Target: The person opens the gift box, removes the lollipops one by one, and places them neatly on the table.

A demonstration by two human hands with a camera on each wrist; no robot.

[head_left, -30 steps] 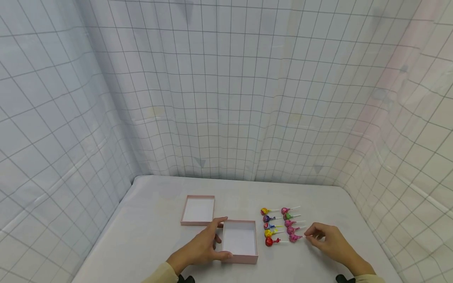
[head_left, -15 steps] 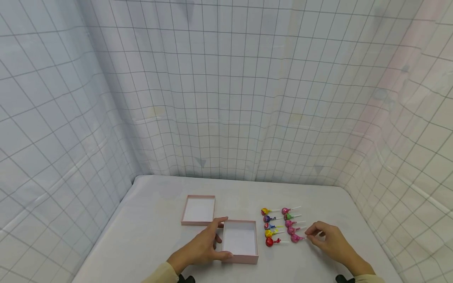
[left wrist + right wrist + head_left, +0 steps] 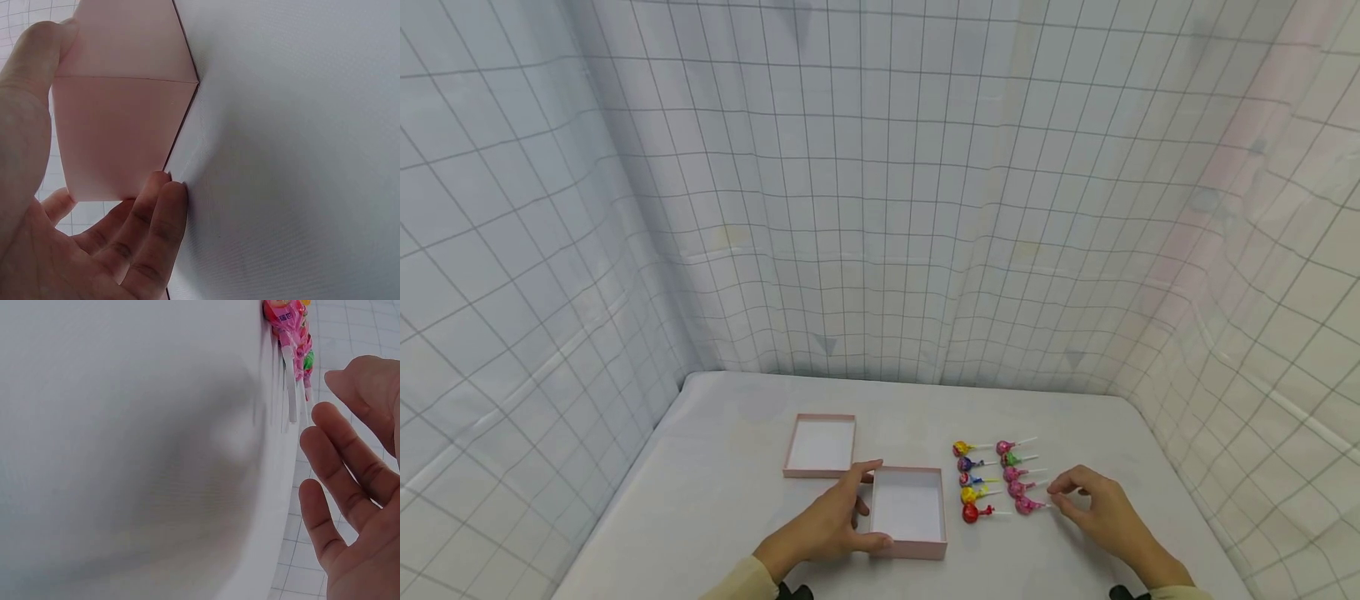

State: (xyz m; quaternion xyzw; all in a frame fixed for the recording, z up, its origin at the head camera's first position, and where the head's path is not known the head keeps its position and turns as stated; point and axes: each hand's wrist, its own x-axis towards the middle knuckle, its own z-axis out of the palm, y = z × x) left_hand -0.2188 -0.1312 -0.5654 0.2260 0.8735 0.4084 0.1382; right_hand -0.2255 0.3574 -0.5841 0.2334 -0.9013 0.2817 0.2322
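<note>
My left hand (image 3: 835,518) grips the left side of an open pink box (image 3: 908,550) with a white inside. In the left wrist view, its thumb lies on one wall of the box (image 3: 119,137) and its fingers reach along the far end. Beside the stick end of the nearest pink lollipop (image 3: 1026,505) is my right hand (image 3: 1097,508), loosely bent. The right wrist view has its fingers spread apart and nothing between them, with that lollipop's white stick (image 3: 291,387) lying free on the table. Several wrapped lollipops lie in two columns, among them a red one (image 3: 972,512).
Behind my left hand lies a shallow pink lid (image 3: 788,454), its white inside facing up. A white cloth covers the table (image 3: 737,442). White curtains with a dark grid (image 3: 880,208) enclose the back and both sides.
The nearest pink lollipop has shifted slightly to the right, and my right fingers have come off its stick. My left hand and the box stay in place.
</note>
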